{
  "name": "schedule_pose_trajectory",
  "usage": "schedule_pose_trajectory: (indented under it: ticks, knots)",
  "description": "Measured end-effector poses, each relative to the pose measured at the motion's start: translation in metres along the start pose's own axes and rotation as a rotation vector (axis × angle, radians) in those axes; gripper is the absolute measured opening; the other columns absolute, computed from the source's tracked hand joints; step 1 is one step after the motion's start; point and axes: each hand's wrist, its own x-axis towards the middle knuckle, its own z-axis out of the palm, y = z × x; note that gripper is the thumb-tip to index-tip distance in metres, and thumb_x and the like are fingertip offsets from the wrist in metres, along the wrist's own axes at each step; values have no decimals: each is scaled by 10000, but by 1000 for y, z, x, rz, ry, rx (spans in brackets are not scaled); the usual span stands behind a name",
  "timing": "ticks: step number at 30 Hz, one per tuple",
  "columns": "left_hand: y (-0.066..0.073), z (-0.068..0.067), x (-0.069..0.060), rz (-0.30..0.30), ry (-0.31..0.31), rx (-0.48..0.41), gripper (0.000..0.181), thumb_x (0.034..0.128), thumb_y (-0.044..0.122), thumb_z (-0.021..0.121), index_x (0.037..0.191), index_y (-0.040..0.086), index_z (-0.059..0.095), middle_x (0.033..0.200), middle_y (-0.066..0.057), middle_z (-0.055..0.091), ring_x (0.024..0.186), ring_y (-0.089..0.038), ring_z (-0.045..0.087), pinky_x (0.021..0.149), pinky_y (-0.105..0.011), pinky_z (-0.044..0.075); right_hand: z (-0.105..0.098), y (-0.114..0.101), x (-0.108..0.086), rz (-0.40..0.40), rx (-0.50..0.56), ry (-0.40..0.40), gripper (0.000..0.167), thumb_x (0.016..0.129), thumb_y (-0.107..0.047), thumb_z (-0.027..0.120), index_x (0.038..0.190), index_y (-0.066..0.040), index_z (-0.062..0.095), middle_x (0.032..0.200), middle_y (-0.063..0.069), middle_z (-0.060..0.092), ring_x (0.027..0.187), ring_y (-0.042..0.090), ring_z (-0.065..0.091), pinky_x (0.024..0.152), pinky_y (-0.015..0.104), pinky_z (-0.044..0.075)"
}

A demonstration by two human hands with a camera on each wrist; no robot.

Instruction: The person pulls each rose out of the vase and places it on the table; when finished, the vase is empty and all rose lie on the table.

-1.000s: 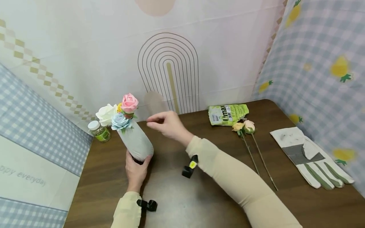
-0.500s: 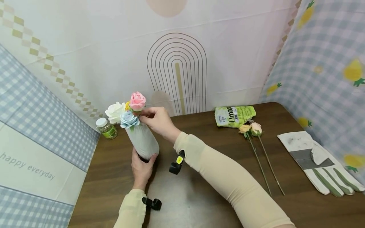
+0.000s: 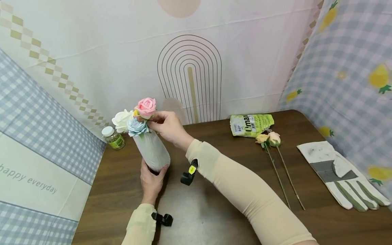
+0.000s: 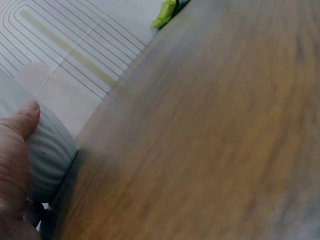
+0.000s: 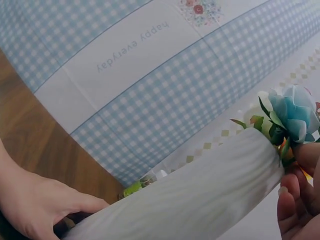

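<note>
A pale grey-white vase (image 3: 152, 149) leans to the left over the table. My left hand (image 3: 151, 182) grips it low down, thumb along its side in the left wrist view. From its mouth rise a pink rose (image 3: 146, 107), a white rose (image 3: 121, 120), a light blue rose (image 3: 137, 126) and a bit of a yellow flower (image 3: 135, 113). My right hand (image 3: 171, 127) pinches just under the pink rose's head; its fingertips are partly hidden among the blooms. In the right wrist view, the fingers lie close to the blue rose (image 5: 295, 112) at the vase's rim.
A small jar with a white lid (image 3: 113, 137) stands left of the vase. Two long-stemmed roses (image 3: 274, 139) lie on the table (image 3: 214, 211), near a green pouch (image 3: 251, 124). A white and grey work glove (image 3: 341, 173) is at the right. Printed cloth hangs around the table.
My right hand has come left to the flowers and taken hold under the pink rose, whose head has since tilted slightly left. The left hand keeps its grip on the vase.
</note>
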Motion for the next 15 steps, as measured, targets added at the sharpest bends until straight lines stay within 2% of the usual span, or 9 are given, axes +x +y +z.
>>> schedule_pose_trajectory:
  ticks: [6, 12, 15]
  knots:
    - [0, -1, 0, 5, -3, 3, 957, 715, 349, 848, 1493, 171, 320, 1390, -118, 480, 1254, -302, 462, 1010, -474, 359, -3, -7, 1, -11, 89, -29, 253, 888, -39, 674, 1141, -36, 673, 915, 72, 705, 770, 144, 637, 704, 332, 547]
    - [1, -1, 0, 6, -6, -2, 969, 714, 348, 850, 1497, 163, 309, 1398, -123, 471, 1258, -302, 457, 1014, -478, 355, -5, -13, 2, -17, 91, -56, 250, 908, -69, 661, 1153, -20, 653, 999, 103, 695, 852, 144, 620, 722, 275, 522]
    - [1, -1, 0, 6, 0, -5, 971, 708, 336, 855, 1493, 150, 314, 1390, -130, 476, 1252, -307, 461, 1009, -483, 358, -6, -14, 2, -4, 149, -80, 284, 910, -81, 661, 1185, -11, 654, 1080, 104, 690, 919, 134, 621, 764, 273, 518]
